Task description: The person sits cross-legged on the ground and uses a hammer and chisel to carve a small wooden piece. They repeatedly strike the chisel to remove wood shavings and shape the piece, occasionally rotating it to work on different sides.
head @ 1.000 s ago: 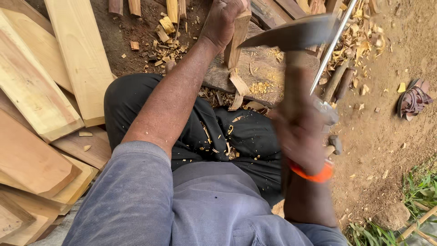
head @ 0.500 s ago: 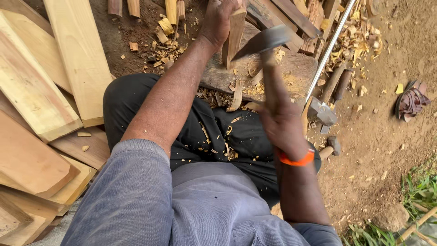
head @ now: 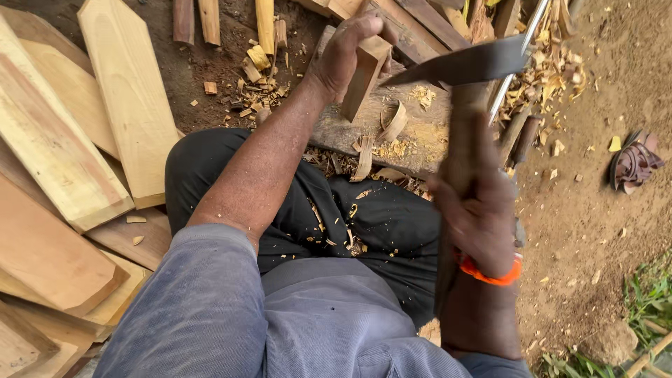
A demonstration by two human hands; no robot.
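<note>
On the chopping block [head: 392, 133] in front of the seated person, the left hand [head: 344, 54] grips a short stick [head: 364, 77] and holds it upright, its foot on the block. The fingers wrap the stick's top end. The right hand [head: 476, 210], with an orange band [head: 490, 273] at the wrist, is closed around the wooden handle of an adze [head: 465, 66]. Its dark blade is raised just beside the stick, the edge pointing toward it and level with the left hand's fingers.

Curled shavings [head: 392, 126] lie on the block and on the black trousers [head: 364, 217]. Cut planks [head: 105, 140] are stacked on the left, a metal rod [head: 514, 66] leans past the blade, and a sandal [head: 633, 162] lies on the bare soil at right.

The main risk is to the left hand: the blade hangs near the fingers, so a stroke that drifts or glances off hard grain could reach them. The stick stands on a narrow end among loose shavings, so a blow could kick it sideways or topple it. The knees sit just below the block, where a missed swing could carry through.
</note>
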